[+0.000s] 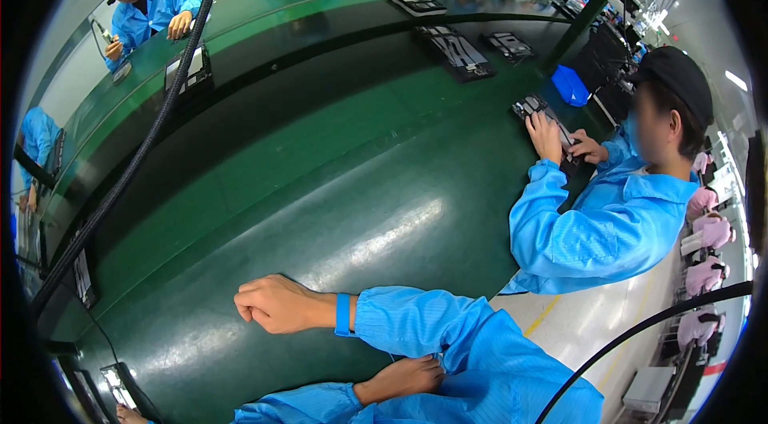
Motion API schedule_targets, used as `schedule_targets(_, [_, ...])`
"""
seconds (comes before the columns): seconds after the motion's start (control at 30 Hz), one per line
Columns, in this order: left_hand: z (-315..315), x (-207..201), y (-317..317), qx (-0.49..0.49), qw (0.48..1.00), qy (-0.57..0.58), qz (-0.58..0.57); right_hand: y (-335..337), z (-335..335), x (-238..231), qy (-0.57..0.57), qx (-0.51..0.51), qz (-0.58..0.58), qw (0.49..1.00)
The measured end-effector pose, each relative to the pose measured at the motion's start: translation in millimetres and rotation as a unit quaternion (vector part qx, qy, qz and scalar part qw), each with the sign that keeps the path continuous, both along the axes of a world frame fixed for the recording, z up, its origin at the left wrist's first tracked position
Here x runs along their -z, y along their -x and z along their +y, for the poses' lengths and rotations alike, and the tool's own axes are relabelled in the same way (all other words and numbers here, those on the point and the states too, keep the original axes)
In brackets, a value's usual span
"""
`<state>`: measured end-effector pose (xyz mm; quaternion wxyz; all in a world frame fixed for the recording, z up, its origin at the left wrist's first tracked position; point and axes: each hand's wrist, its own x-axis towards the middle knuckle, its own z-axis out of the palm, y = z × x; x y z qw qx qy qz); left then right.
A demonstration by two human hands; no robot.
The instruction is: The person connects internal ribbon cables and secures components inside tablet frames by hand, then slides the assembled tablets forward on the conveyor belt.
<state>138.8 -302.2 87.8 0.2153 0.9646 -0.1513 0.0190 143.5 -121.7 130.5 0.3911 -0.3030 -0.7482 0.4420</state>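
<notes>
My right hand (276, 304) reaches leftward over the green tabletop (240, 236), its fingers curled into a loose fist with nothing visible in them. A blue wristband (343, 314) circles that wrist, just beyond the cuff of my blue sleeve (416, 316). Below that forearm, my left hand (404, 378) points to the right, close against the right sleeve. Its fingers look bent and partly hidden by the sleeve, so what they hold, if anything, does not show. A thin pale strand (392, 358) runs beside it.
At right a co-worker in blue handles an opened flat device (532, 106) near a blue bin (570, 86). Device trays (456, 52) stand along the far side. A black braided cable (152, 128) crosses the left. Another person's hand (128, 414) shows lower left, by a lit panel (116, 382).
</notes>
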Motion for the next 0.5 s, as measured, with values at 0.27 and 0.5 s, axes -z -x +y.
schedule_targets(0.27, [-2, 2, -2, 0.01, 1.0, -0.01, 0.017, 0, -1, 0, 0.0, -0.002, 0.003, 1.0])
schedule_targets(0.5, [-4, 8, 2, -0.022, 0.998, 0.002, -0.061, 1, 1, -2, -0.005, 0.08, 0.134, 0.988])
